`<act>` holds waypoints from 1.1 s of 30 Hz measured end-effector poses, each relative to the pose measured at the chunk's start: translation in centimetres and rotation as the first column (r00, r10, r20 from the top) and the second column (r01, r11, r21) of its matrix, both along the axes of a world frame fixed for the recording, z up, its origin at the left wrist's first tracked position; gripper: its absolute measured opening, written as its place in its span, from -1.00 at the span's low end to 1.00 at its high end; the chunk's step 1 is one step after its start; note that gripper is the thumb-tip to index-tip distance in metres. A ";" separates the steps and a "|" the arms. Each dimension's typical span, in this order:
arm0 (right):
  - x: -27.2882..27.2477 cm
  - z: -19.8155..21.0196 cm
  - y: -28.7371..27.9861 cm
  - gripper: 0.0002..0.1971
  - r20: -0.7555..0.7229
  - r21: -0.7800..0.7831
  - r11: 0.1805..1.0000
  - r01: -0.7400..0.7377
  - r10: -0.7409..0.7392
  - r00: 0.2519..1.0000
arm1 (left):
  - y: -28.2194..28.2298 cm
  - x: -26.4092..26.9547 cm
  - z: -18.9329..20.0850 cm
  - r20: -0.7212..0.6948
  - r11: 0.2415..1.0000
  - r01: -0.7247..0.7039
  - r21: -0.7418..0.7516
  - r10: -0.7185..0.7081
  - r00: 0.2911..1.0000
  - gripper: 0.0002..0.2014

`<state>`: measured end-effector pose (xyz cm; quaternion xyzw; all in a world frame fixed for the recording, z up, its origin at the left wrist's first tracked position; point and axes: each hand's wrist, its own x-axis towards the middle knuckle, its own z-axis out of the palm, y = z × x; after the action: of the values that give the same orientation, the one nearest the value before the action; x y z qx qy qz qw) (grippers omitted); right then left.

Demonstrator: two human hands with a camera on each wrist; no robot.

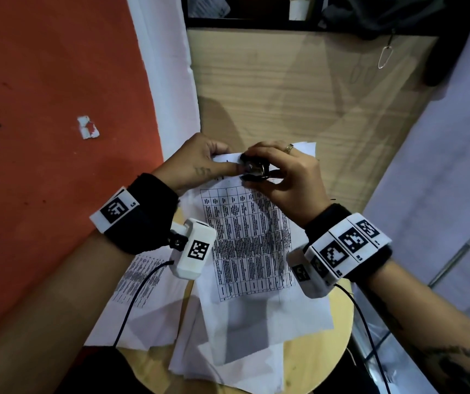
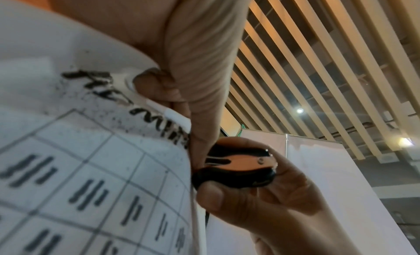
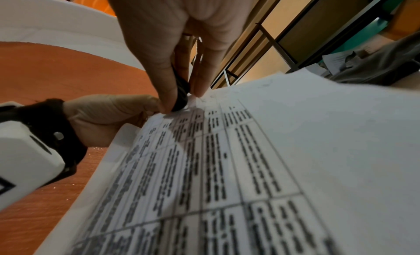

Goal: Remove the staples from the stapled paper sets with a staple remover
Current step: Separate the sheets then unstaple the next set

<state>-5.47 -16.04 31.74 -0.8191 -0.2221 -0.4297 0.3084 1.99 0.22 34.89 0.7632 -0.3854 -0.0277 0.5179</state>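
Your left hand (image 1: 197, 163) pinches the top corner of the stapled paper set (image 1: 245, 237), thumb on top and fingers curled beneath, lifting that end off the round wooden desk (image 1: 333, 348). Your right hand (image 1: 288, 177) grips the black staple remover (image 1: 255, 169) between thumb and fingers, its nose pressed against the same corner, touching your left thumb. Loose sheets (image 1: 143, 314) lie beneath the set, spilling over the desk's left edge.
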 end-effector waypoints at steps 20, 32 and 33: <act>0.1 0.6 0.6 -0.74 -0.015 0.012 1.000 -0.008 0.008 1.000 | 1.2 0.1 -0.1 -0.110 0.996 0.093 -0.006 -0.093 0.990 -0.92; -0.4 0.7 0.7 -0.62 -0.164 0.341 0.936 -0.089 0.152 0.975 | 1.0 0.1 -0.9 -0.177 0.994 0.071 -0.084 -0.085 0.981 -0.94; -0.5 0.8 0.7 -0.61 -0.180 0.349 0.933 -0.087 0.158 0.971 | 1.0 0.1 -0.9 -0.162 0.994 0.065 -0.084 -0.078 0.984 -0.93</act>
<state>-5.97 -15.35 32.55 -0.7783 -0.1626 -0.3545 0.4921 2.11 1.25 33.99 0.7231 -0.3693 -0.0943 0.5761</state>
